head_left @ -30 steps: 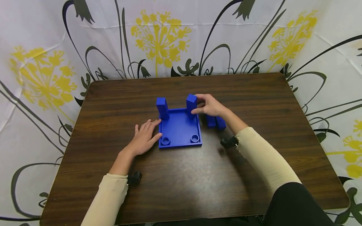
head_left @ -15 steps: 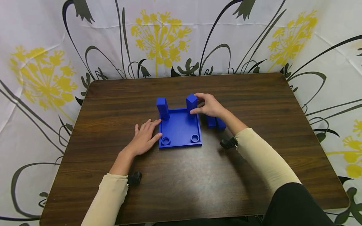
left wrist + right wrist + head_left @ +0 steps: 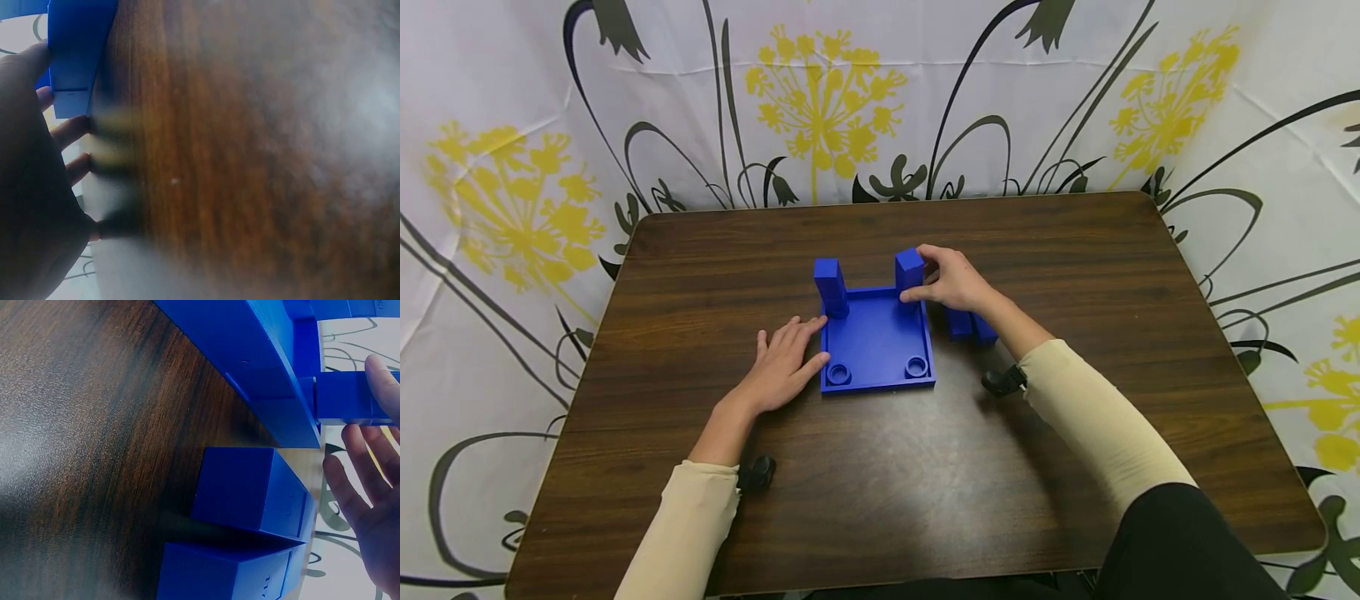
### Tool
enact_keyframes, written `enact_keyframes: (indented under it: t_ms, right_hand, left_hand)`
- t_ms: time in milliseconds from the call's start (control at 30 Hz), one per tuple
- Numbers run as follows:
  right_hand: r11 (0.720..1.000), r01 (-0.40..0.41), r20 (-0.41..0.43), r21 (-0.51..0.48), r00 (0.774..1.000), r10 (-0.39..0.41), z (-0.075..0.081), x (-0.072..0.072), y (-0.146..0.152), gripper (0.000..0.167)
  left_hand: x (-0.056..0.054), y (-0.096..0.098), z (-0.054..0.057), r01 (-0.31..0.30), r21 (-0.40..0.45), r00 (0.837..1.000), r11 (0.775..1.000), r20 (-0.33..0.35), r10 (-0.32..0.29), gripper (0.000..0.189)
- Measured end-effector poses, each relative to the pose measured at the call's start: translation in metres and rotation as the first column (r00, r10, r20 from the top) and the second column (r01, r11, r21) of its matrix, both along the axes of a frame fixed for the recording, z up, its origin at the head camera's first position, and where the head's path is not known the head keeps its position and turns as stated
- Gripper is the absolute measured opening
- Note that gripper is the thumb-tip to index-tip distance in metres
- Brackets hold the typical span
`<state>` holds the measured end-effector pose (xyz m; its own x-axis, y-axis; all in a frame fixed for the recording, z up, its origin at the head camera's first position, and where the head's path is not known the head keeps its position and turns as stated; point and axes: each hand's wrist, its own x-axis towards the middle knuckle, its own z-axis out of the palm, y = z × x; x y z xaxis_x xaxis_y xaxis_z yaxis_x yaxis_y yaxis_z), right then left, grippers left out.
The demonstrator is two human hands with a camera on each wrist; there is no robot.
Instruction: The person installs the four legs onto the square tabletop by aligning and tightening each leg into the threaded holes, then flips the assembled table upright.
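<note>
A square blue tray-like base (image 3: 880, 343) with a raised rim lies mid-table. Two blue rectangular posts stand upright at its far corners: a left post (image 3: 831, 287) and a right post (image 3: 909, 268). My right hand (image 3: 953, 279) pinches the right post between thumb and fingers; in the right wrist view that post (image 3: 344, 397) rises from the base's corner. Round sockets show at the near corners, a left one (image 3: 838, 375) and a right one (image 3: 916, 367). My left hand (image 3: 782, 362) rests with spread, extended fingers against the base's left side (image 3: 72, 56).
Beside the base on the right, two more blue posts lie on the brown wooden table (image 3: 865, 483): one post (image 3: 234, 487) and a second post (image 3: 200, 572), close together. A flower-patterned cloth (image 3: 685, 100) hangs behind the table.
The right post has turned about its upright axis, its top now squarer to the base. My right thumb has shifted slightly left with it. My left hand and the base stay put.
</note>
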<state>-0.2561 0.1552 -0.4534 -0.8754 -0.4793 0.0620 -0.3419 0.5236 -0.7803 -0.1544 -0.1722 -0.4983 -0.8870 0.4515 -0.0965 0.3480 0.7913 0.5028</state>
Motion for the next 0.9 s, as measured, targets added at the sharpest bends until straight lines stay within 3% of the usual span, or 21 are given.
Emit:
enact_keyframes:
  t_ms: [233, 500, 633, 733, 900]
  right_hand:
    - [1.000, 0.002, -0.014, 0.029, 1.000, -0.002, 0.000, 0.000, -0.001, 0.044]
    - [0.999, -0.007, -0.007, 0.048, 1.000, 0.007, 0.001, 0.001, -0.002, 0.054]
    - [0.996, -0.059, 0.047, -0.070, 0.997, 0.063, 0.023, 0.010, -0.004, 0.057]
    - [0.976, -0.112, 0.106, -0.187, 0.985, 0.134, 0.039, 0.018, -0.005, 0.060]
    - [0.954, -0.170, 0.148, -0.247, 0.966, 0.211, 0.035, 0.015, -0.005, 0.056]
  left_hand:
    - [-0.001, -0.001, -0.001, 0.003, -0.001, 1.000, 1.000, 0.002, -0.003, 0.062]
    - [-0.001, -0.001, -0.001, 0.001, -0.005, 1.000, 1.000, -0.001, -0.001, 0.062]
    - [-0.001, -0.001, 0.000, 0.000, -0.008, 1.000, 1.000, -0.004, 0.000, 0.063]
    - [-0.001, -0.001, 0.000, 0.000, -0.008, 1.000, 1.000, -0.007, 0.000, 0.063]
    - [-0.001, -0.001, -0.001, -0.003, -0.004, 1.000, 1.000, -0.003, 0.003, 0.062]
